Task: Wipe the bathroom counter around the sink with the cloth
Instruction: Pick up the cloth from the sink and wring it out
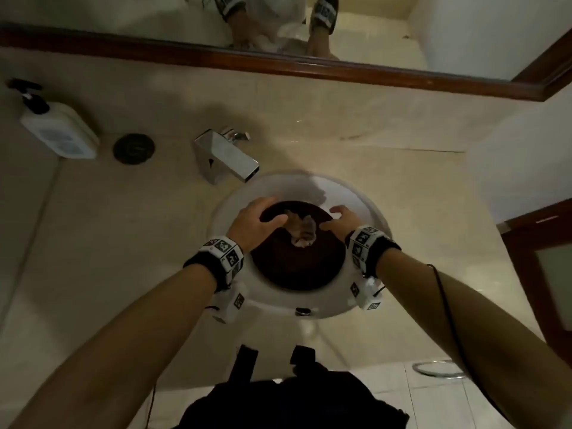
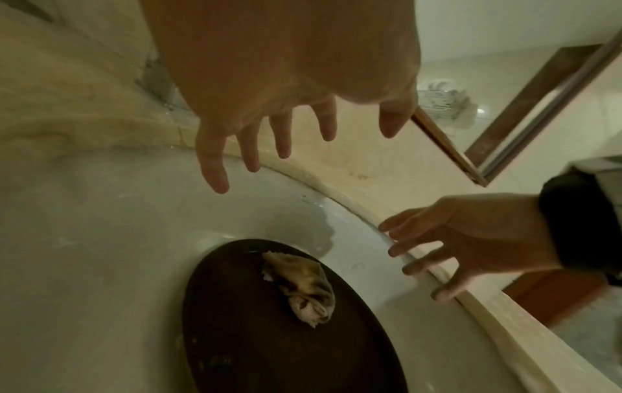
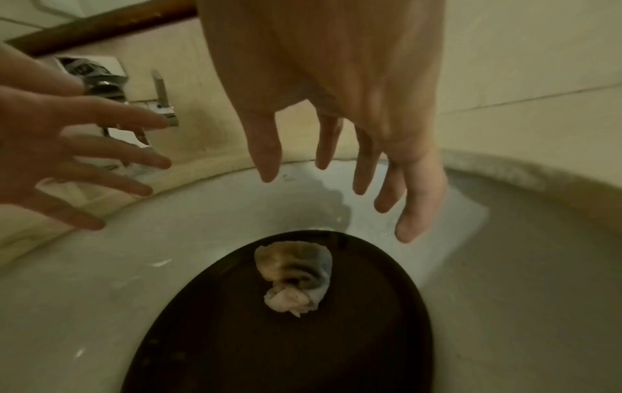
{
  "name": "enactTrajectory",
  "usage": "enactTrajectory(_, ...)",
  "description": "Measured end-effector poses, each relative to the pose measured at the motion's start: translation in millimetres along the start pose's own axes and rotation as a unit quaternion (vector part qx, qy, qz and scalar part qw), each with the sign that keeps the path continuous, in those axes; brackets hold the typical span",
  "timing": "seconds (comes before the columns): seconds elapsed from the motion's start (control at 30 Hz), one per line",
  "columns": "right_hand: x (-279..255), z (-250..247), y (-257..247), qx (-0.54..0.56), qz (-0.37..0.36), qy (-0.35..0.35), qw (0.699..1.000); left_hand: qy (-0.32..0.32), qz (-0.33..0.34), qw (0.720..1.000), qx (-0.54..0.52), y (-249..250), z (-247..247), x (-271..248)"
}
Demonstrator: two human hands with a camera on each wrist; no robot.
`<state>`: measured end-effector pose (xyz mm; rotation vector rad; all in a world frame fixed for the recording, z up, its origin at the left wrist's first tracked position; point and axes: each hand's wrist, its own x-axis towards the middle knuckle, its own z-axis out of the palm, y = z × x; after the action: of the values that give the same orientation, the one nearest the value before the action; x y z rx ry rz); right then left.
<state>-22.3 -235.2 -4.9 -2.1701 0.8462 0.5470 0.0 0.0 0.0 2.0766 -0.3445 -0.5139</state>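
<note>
Left hand (image 1: 252, 222) hangs over the sink (image 1: 368, 212), fingers spread and straight, holding nothing. Right hand (image 1: 342, 222) likewise, fingers splayed, empty, above the sink's right rim. The cloth (image 1: 301, 232), a wet, twisted, pale wad, lies below and between both hands, touching neither, on the dark round plate in the sink's bottom. The sink is a smooth white round bowl set in a beige stone counter (image 1: 108, 227). A squared chrome tap (image 1: 226, 156) stands behind the sink; a white pump bottle (image 1: 58, 131) stands far left of it.
</note>
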Motion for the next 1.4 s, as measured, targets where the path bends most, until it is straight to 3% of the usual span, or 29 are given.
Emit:
enactTrajectory(0.13,24.0,4.7,-4.3,-0.024,0.031,-0.074,0.997,0.022,-0.089,0.995,-0.046,-4.1,1.4,12.8)
enactTrajectory(0.4,67.4,35.7,-11.7,-0.105,-0.036,-0.17,0.979,0.053,-0.182,0.976,-0.103,-6.4,17.9,45.9)
enactTrajectory(0.7,87.0,37.5,4.1,-0.146,-0.045,-0.167,0.974,0.087,-0.229,0.963,-0.11,-6.6,24.6,50.5)
enactTrajectory(1.1,61.8,21.5,-6.4,-0.004,-0.089,-0.149,0.985,0.113,-0.216,0.962,-0.125,-1.8,20.8,35.2)
enactTrajectory(1.4,19.4,14.8,-21.5,0.063,-0.14,-0.108,0.982,0.042,-0.16,0.98,-0.109,10.1,-1.8,9.5)
